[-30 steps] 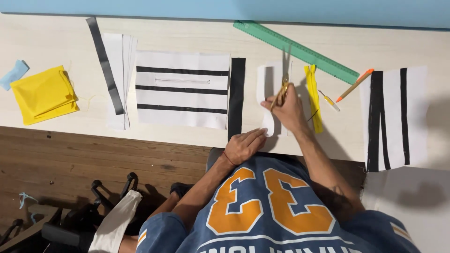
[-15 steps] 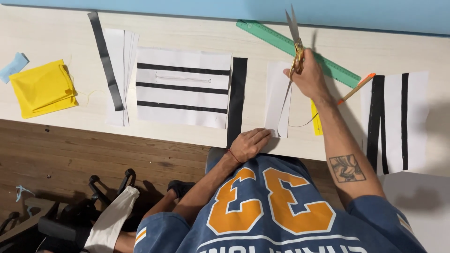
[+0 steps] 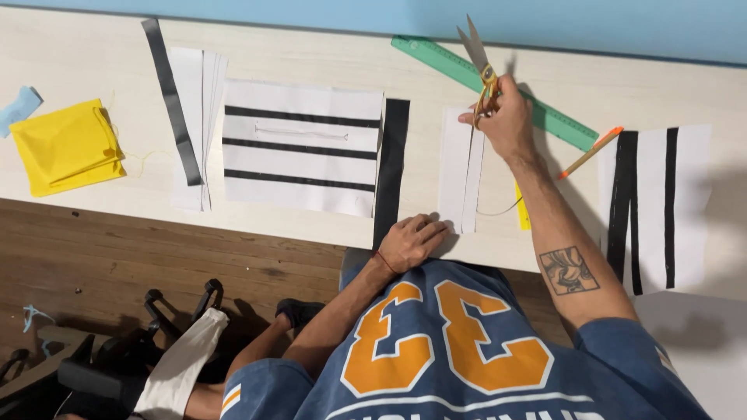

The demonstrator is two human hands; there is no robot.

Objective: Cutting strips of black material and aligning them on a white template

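View: the head camera, looking down at a pale tabletop and at the person from above.
Right hand: the right hand is up at about 1 o'clock. Its fingers are curled tight around the yellow handles of the scissors.
Scissors: the blades are a little apart and point up to 12 o'clock. They are lifted over the green ruler.
Left hand: the left hand lies near the middle, by the front edge of the tabletop. Its fingers are bent and press down on the low end of the white strip. It holds nothing.
White strip: it lies flat between the two hands, running from 12 to 6 o'clock. A thin cut line goes down it.
Black strip: a long black strip lies just beside the white strip, at its 9 o'clock side.
Striped sheet: a white sheet with three black stripes lies further toward 9 o'clock.
Yellow cloth: a folded yellow cloth sits far out at 9 o'clock.
Pencil: an orange pencil lies at 3 o'clock, near the ruler.
Second sheet: another white sheet with black stripes lies at 3 o'clock, past the right arm.
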